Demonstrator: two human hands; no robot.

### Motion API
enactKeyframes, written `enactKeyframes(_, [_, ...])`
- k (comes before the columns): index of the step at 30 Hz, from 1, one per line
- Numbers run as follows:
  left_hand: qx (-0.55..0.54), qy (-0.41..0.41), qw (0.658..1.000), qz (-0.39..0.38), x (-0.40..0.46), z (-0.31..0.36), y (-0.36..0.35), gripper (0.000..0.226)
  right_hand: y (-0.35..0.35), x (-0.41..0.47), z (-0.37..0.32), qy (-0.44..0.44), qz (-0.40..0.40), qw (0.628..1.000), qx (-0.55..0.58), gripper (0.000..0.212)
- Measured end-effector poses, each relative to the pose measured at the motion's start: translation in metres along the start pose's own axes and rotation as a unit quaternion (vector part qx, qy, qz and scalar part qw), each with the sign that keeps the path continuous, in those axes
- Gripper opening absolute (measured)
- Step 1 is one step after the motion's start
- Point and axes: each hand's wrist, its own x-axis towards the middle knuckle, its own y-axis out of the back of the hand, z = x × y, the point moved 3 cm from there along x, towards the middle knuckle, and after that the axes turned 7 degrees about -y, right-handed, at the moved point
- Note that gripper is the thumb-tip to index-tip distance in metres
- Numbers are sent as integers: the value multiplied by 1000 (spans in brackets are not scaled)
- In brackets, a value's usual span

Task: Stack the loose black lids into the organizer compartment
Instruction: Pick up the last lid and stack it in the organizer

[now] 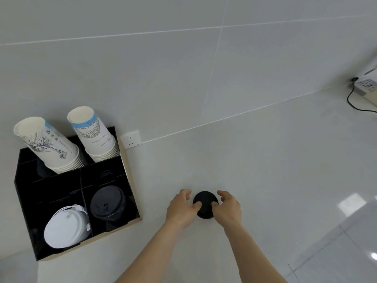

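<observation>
Your two hands hide the sides of the round black plastic lid [205, 203] on the white counter [265, 170], so you cannot tell whether it is one lid or several. Your left hand [181, 208] and right hand [227, 207] pinch it from opposite sides. In the black compartmented organizer [24, 193], the front right cell holds stacked black lids [108, 202], front left white lids [65, 228], rear cells paper cups [61, 146].

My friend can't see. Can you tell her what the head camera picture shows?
Two bare hands, the left hand and right hand, grip a small stack of black lids on a white counter. To the left, a black organizer holds more black lids, white lids and two stacks of paper cups.
</observation>
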Motion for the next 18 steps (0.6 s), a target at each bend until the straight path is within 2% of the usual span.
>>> enactKeyframes(4, [-18,26,999,-32,0,-4,-20,68,-2,3,7,-2,-15,1000,2,52])
enactKeyframes(10, [-54,41,997,-31,0,-7,-23,70,-6,4,9,-13,-37,999,19,48])
enactKeyframes(18, [-106,24,993,47,-11,-6,15,58,-10,-11,-22,16,-22,999,45,32])
